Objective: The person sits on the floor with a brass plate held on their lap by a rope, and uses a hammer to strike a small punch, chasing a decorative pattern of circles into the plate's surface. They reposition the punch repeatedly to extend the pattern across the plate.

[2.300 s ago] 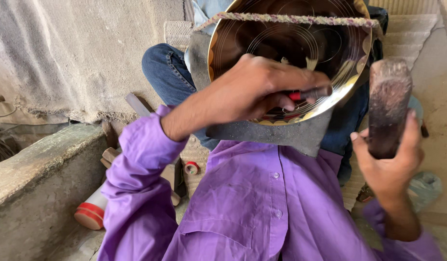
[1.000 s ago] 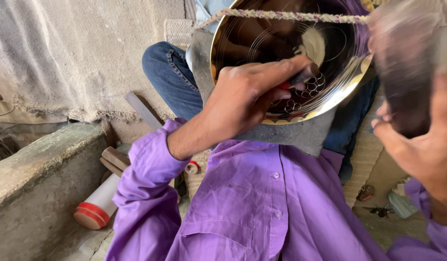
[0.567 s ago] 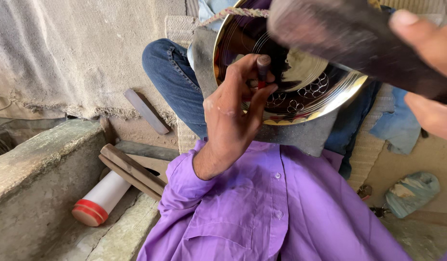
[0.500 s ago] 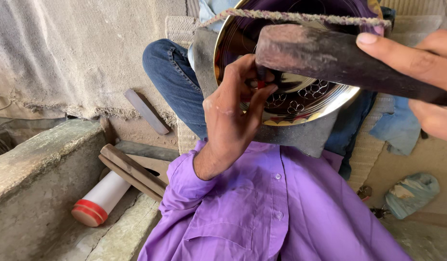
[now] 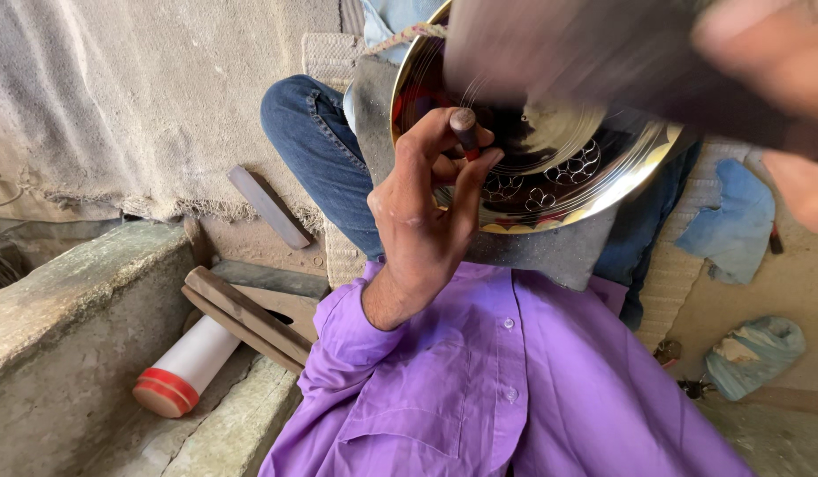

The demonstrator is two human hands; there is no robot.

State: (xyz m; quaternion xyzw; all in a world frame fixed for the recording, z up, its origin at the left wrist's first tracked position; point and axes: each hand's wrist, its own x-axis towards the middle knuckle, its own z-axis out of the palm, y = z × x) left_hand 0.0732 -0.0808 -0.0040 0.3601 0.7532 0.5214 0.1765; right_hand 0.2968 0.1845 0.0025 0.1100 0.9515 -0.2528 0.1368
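Right now your left hand (image 5: pixel 426 221) pinches the punch (image 5: pixel 464 129) upright on the shiny plate (image 5: pixel 559 177), while your right hand (image 5: pixel 780 97) grips the blurry hammer (image 5: pixel 568 53) just above it.

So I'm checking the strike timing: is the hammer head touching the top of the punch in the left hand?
Cannot tell. In the head view the hammer is motion-blurred above the punch held by the left hand; blur hides any gap.

Bright daylight; glare on brass plate (image 5: pixel 559 168); right hand (image 5: pixel 780 97) motion-blurred.
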